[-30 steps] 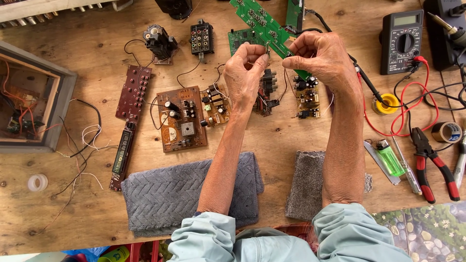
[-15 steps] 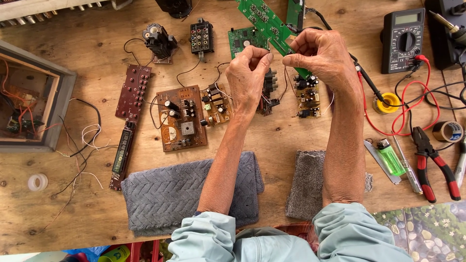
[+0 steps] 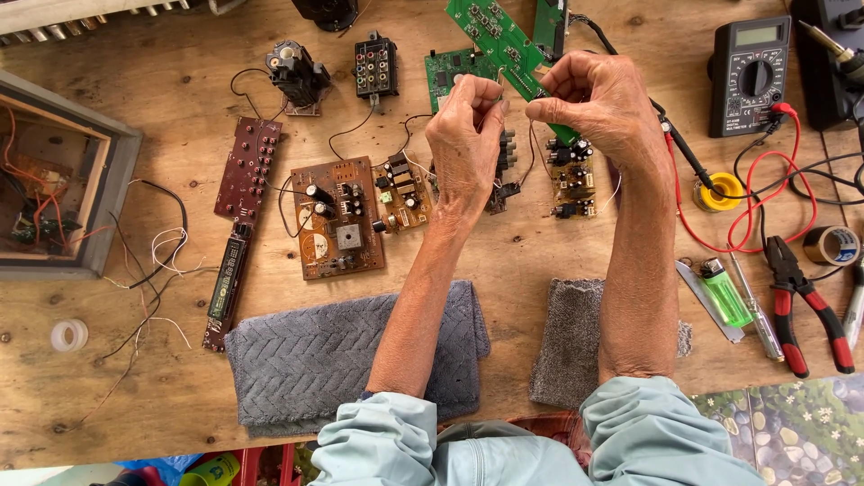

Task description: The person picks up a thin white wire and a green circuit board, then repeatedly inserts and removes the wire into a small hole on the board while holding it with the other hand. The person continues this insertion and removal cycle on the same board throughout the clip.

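Above the circuit boards (image 3: pixel 340 219), left hand (image 3: pixel 465 135), right hand (image 3: pixel 598 99), fingers pinched shut.

Multimeter (image 3: pixel 749 74), red-handled pliers (image 3: pixel 805 306), green lighter (image 3: pixel 724 292)

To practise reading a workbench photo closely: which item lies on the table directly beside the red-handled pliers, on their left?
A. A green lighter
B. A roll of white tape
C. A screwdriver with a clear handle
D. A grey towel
C: the screwdriver with a clear handle lies just left of the red-handled pliers; the green lighter lies further left, beyond the screwdriver.
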